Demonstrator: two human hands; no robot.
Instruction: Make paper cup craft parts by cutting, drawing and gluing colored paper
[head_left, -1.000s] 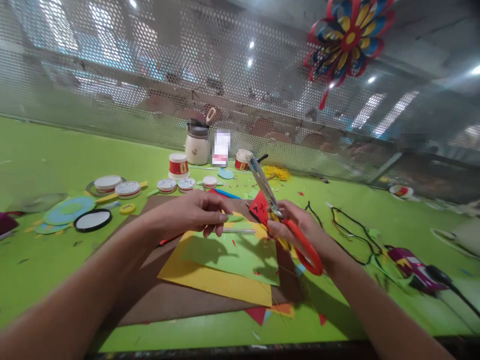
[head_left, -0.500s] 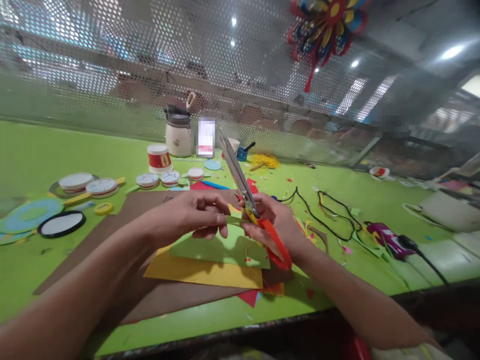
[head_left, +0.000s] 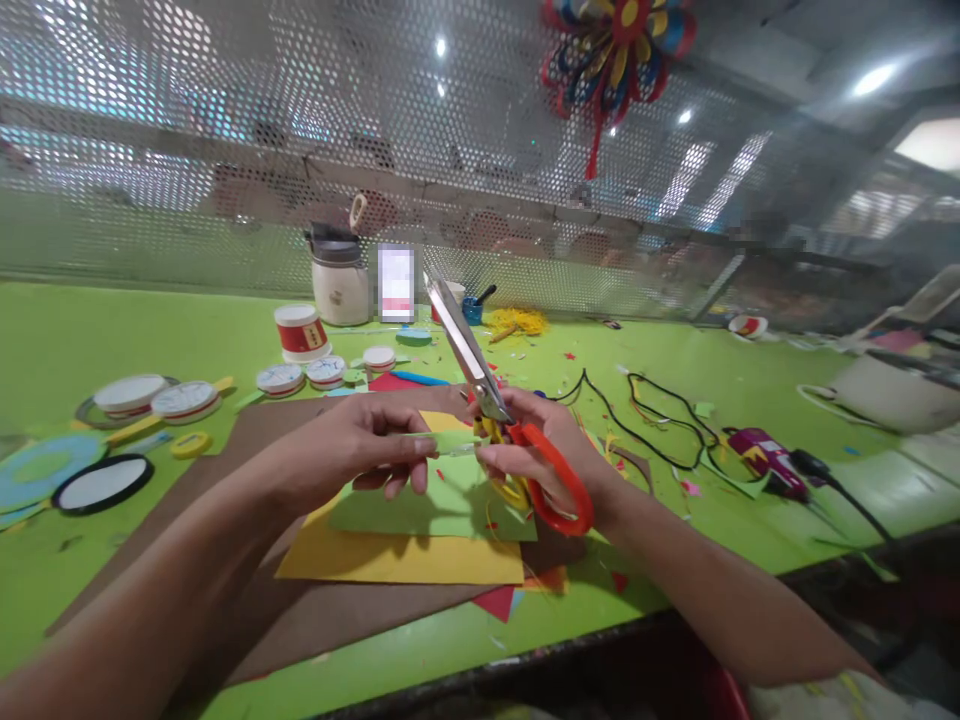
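My left hand [head_left: 367, 445] is closed, with a small strip of light green paper [head_left: 454, 440] pinched between thumb and fingers. The strip's other end meets the fingertips of my right hand [head_left: 551, 440]. That hand is closed around red-handled scissors [head_left: 466, 350], whose blades point up and away from me and lie together. A yellow loop [head_left: 511, 492] hangs under the same hand; its kind is partly hidden. Below both hands a green paper sheet [head_left: 420, 515] lies over a yellow sheet [head_left: 330, 555], both on a brown board [head_left: 262, 420].
Paper scraps litter the green table [head_left: 660, 350]. White round lids [head_left: 281, 379], a red-and-white tub [head_left: 301, 333] and a kettle-like jug [head_left: 341, 285] stand at the back left. A purple device [head_left: 765, 462] with a black cord lies right. A perforated screen [head_left: 480, 180] rises behind.
Both hands have drawn slightly apart, and more of the green strip shows between them, turned flatter. The scissors tilt a little more to the left. The whole view has shifted slightly.
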